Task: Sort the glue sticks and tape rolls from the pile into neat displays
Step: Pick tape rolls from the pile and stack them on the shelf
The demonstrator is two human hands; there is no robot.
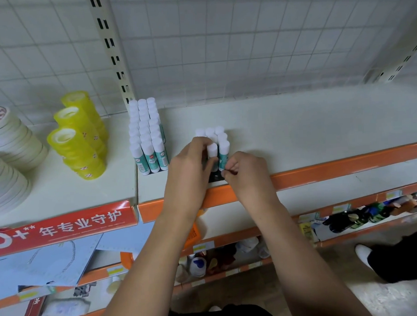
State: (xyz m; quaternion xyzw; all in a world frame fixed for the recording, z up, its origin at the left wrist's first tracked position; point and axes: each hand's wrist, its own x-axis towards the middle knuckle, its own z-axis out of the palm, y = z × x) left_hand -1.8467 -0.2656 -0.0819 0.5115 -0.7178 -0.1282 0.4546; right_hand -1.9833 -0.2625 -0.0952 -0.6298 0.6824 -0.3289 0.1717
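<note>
On the pale shelf [297,130] a small block of white-capped, teal-labelled glue sticks [222,143] stands upright in a dark tray near the front edge. My left hand [191,163] curls round the block's left side and grips a front stick. My right hand [244,170] pinches at the base of the front right stick. A longer, full block of glue sticks [148,136] stands to the left. Three stacks of yellow tape rolls [80,137] and stacks of white tape rolls [11,142] sit further left.
A slotted upright post [112,49] and a wire grid back the shelf. An orange rail [322,172] edges the shelf front, with a red banner [62,226] at left. Lower shelves hold papers, bottles and small goods. A person's white shoe [363,252] shows at lower right.
</note>
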